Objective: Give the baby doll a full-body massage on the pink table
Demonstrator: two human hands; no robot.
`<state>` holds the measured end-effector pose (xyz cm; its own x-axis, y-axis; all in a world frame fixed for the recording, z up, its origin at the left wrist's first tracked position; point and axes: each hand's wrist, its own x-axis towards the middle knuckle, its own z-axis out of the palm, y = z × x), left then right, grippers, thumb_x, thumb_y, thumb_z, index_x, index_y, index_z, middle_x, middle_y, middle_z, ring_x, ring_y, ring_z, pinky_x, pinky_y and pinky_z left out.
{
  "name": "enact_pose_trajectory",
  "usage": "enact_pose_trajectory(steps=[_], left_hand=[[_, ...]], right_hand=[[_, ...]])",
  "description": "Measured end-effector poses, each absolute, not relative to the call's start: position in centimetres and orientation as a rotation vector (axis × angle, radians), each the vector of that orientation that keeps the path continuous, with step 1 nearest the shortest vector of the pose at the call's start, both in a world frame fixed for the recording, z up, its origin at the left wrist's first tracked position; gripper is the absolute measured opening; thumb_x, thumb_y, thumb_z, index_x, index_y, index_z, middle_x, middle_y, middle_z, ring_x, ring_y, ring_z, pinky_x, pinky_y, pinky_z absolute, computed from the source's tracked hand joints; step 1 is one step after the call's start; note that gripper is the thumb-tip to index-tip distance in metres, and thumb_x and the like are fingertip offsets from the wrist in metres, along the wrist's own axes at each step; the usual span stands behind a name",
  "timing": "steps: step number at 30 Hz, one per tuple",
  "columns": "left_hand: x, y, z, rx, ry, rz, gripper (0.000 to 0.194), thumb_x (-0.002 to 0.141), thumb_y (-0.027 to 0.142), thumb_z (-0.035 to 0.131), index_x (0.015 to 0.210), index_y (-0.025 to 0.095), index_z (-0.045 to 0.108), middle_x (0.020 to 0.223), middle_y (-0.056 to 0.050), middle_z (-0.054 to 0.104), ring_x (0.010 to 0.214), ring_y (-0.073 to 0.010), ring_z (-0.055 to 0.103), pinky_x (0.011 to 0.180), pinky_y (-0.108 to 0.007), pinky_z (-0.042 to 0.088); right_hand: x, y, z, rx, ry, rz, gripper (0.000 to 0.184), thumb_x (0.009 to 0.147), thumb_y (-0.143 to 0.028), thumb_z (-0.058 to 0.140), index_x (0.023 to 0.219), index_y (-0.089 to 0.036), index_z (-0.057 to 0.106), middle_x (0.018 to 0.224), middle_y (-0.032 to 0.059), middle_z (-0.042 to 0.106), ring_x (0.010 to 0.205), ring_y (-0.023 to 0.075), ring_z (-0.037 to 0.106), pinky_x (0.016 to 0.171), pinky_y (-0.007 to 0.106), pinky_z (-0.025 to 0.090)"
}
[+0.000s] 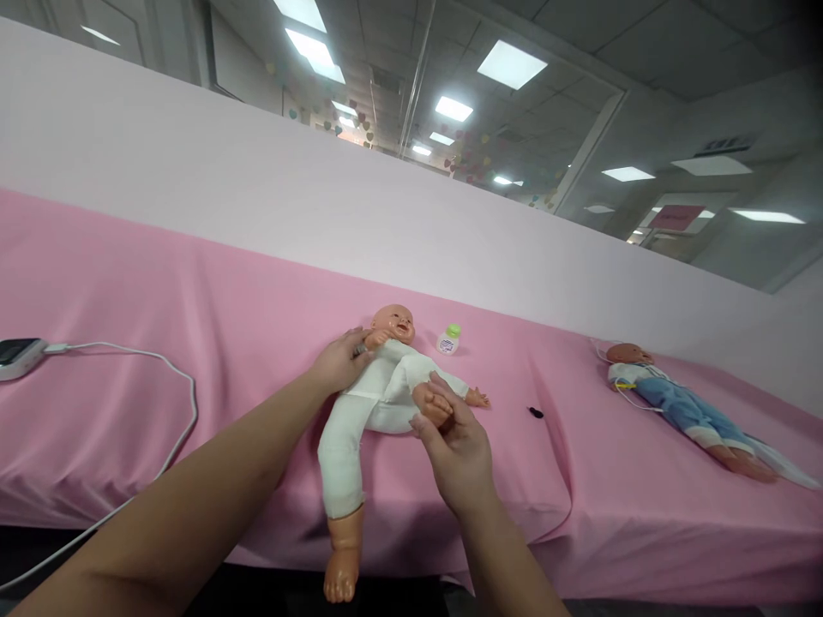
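Observation:
A baby doll (356,411) with a white cloth body lies on its back on the pink sheet, head toward the wall. One leg hangs over the front edge. My right hand (461,454) is closed around the doll's other foot (438,410), with that leg raised and bent over its body. At the doll's side, my left hand (340,362) has its fingers about the arm near the doll's small hand (375,339). The doll's torso hides part of these fingers. A small white bottle with a green cap (448,340) stands beside the doll's head.
A small black object (536,413) lies right of the doll. Farther right lies a second doll (675,403) in blue trousers, with thin tubing. At left, a white device (22,358) trails a white cable (193,398) over the pink sheet's (116,283) edge. A white wall (257,188) runs behind.

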<state>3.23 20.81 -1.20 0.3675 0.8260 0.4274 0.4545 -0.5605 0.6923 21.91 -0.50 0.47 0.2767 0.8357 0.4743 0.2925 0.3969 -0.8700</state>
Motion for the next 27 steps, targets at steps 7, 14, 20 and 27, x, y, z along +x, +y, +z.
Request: enact_pose_trajectory(steps=[7,14,20,27], left_hand=[[2.1,22.3,-0.6,1.180,1.263,1.325,0.037,0.101,0.050,0.052,0.120,0.020,0.063,0.117,-0.014,0.075,0.105,-0.0296,0.074,0.087,-0.039,0.061],[2.1,22.7,-0.1,0.908,1.237,1.338,0.036,0.102,0.050,0.053,0.121,0.020,0.061,0.113,-0.015,0.075,0.099,-0.0289,0.076,0.083,-0.037,0.063],[1.8,20.9,0.5,1.433,1.454,1.292,0.042,0.102,0.054,0.046,0.113,0.020,0.067,0.104,-0.014,0.076,0.095,-0.0335,0.074,0.082,-0.044,0.059],[4.4,19.8,0.6,2.514,1.114,1.009,0.056,0.104,0.045,0.040,0.153,0.022,0.053,0.160,-0.009,0.051,0.153,-0.0324,0.037,0.126,-0.053,0.027]], right_hand=[[21.7,-8.4,-2.6,-1.236,-1.525,0.207,0.049,0.088,-0.016,0.072,0.135,-0.026,0.066,0.149,0.0141,0.061,0.136,0.0314,0.061,0.108,0.045,0.059],[20.0,-10.4,-7.6,-1.190,-1.592,-0.004,0.045,0.089,-0.011,0.064,0.132,-0.024,0.067,0.137,0.0138,0.070,0.122,0.0293,0.072,0.099,0.036,0.063],[20.7,-10.2,-6.0,-1.233,-1.590,0.011,0.043,0.089,-0.013,0.067,0.131,-0.023,0.068,0.137,0.0140,0.070,0.123,0.0294,0.071,0.098,0.036,0.064],[22.3,-8.0,-1.8,-1.258,-1.435,0.156,0.047,0.091,-0.020,0.070,0.136,-0.030,0.064,0.148,0.0110,0.062,0.136,0.0306,0.062,0.110,0.049,0.057]])
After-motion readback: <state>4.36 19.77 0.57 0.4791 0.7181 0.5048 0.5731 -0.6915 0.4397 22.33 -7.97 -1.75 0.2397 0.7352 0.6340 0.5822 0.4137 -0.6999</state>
